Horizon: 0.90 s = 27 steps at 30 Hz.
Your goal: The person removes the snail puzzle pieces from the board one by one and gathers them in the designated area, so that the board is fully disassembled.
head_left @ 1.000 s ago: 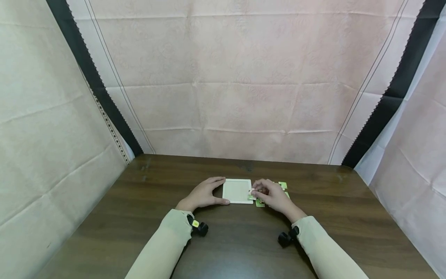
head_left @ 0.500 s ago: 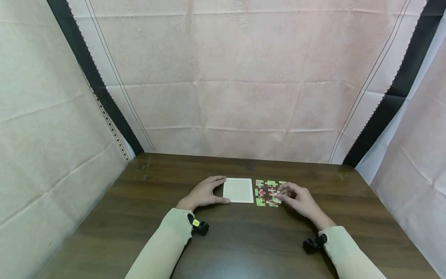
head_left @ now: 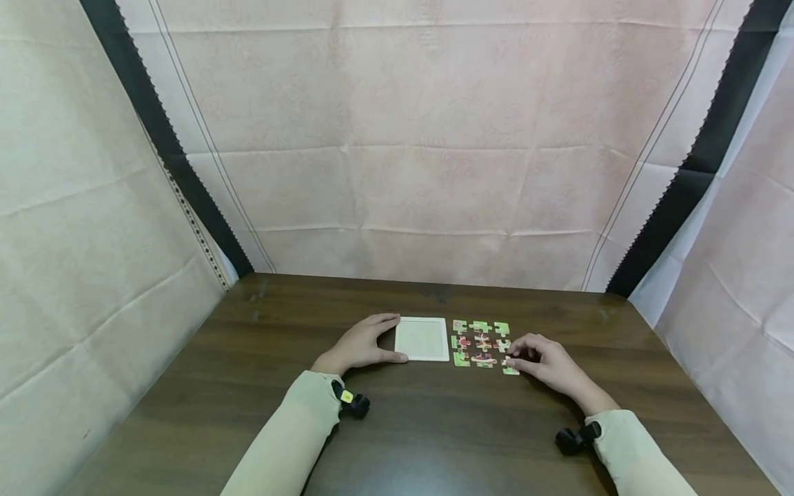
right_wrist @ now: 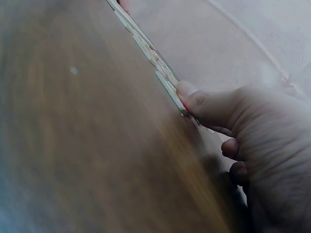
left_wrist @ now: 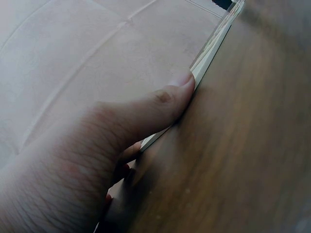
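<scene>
A white puzzle tray (head_left: 422, 339) with a raised rim lies flat on the table, its inside bare. My left hand (head_left: 360, 344) holds it by the left side, thumb near the lower corner and index finger near the upper one; the thumb (left_wrist: 170, 99) presses its edge in the left wrist view. To its right, several green and red jigsaw pieces (head_left: 482, 341) lie in separate rows. At the lower right of these, my right hand (head_left: 548, 364) pinches a puzzle piece (head_left: 511, 371), which is partly hidden by the fingers. In the right wrist view the thumb (right_wrist: 192, 94) touches that piece's edge.
The brown wooden table (head_left: 434, 427) stretches around the hands. Pale cloth walls (head_left: 434, 151) stand behind and at both sides. A small black wrist camera (head_left: 356, 405) sits at the left cuff, and another black camera (head_left: 569, 441) at the right cuff.
My right hand has moved right from the tray's right edge, carrying a puzzle piece to the lower right of the other pieces, which are now uncovered. The left hand stays on the tray.
</scene>
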### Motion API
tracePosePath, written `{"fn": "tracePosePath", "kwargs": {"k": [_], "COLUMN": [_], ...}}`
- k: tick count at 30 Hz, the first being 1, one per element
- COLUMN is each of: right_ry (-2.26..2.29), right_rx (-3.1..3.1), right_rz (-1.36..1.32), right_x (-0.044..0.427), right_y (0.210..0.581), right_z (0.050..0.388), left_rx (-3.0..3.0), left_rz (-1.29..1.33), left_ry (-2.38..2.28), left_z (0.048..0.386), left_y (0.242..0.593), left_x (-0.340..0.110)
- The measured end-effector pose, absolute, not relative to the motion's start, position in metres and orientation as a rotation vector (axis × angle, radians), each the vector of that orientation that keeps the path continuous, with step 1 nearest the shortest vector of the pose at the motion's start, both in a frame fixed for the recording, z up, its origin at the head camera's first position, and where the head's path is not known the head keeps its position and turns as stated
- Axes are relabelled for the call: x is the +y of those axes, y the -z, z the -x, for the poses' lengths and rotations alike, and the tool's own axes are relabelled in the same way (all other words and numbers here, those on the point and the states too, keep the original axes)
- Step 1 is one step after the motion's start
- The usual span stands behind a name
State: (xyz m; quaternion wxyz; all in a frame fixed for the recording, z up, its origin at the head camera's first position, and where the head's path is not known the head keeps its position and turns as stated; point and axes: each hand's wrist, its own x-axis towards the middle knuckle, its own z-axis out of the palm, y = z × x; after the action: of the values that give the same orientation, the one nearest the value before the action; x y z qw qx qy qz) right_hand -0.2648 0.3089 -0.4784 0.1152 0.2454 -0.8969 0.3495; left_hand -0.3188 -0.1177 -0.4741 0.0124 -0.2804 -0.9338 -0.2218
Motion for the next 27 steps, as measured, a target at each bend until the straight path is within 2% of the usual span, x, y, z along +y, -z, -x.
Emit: {"fn": "tracePosePath", "kwargs": {"k": [27], "right_ry": [-1.04], "right_rx": [-2.57], "right_rz": [-0.683], "right_x": [0.3075], "right_y": [0.479], "right_z": [0.2677], "left_rx": [-2.895], "left_rz": [0.881], "left_ry": [0.673], "left_z": [0.3221], "left_y": [0.4784], "left_x": [-0.1186]}}
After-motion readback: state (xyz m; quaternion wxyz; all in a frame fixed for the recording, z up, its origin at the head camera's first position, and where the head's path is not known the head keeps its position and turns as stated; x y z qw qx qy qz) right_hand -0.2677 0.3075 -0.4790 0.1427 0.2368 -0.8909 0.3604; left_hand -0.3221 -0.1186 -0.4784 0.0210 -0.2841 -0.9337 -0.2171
